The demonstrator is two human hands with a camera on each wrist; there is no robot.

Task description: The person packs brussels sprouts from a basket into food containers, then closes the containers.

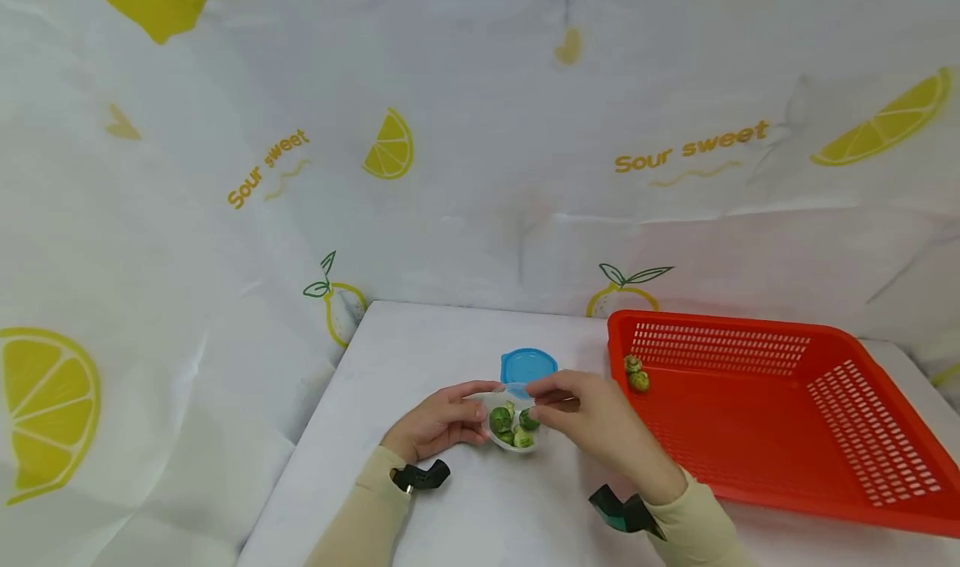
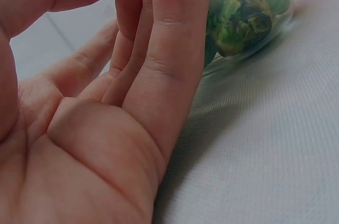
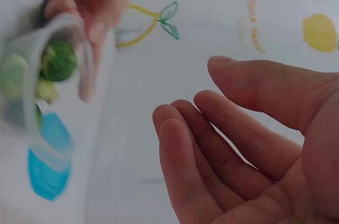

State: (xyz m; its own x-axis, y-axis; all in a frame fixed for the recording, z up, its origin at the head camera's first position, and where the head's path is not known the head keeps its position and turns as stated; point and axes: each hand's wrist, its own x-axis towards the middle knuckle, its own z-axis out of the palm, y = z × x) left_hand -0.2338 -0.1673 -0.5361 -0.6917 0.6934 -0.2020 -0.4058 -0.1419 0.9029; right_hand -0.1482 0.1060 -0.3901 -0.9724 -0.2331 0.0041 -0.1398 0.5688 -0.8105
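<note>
The Brussels sprouts are mottled green, some leaves darker (nearly olive in the left wrist view), inside a clear plastic cup. Behind it lies a sky-blue lid. The perforated basket is bright orange-red, with two more green sprouts in its corner. The tabletop is plain white; the backdrop cloth is white with yellow lemon slices and golden "Sour sweet" lettering. Sleeves are pale beige.
</note>
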